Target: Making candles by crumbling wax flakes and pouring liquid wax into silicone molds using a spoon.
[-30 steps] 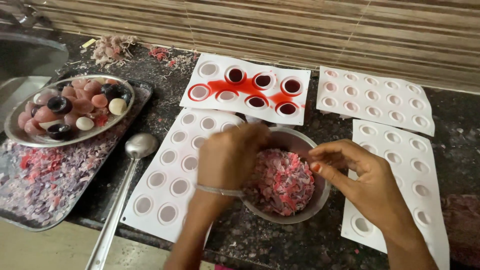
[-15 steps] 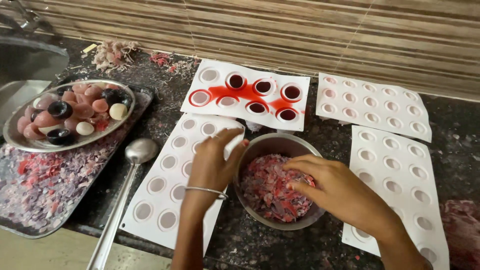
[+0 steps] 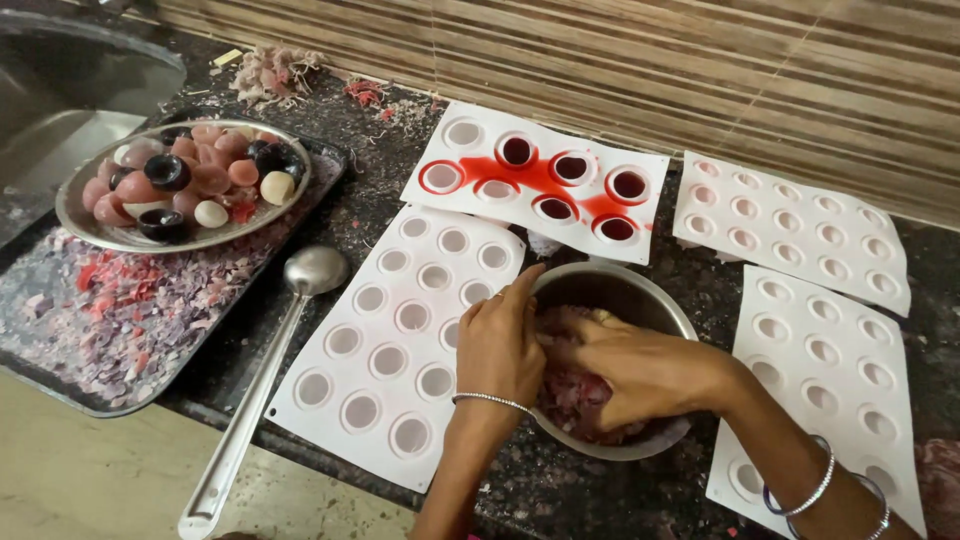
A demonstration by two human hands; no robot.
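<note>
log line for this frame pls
left hand: on bowl rim | right hand: in bowl, in pink scraps | moulds beside: empty | ladle: idle

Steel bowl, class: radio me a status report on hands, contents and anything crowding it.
Left hand on steel bowl rim. Right hand down in pink flakes. White moulds flank bowl; nothing blocking.
</note>
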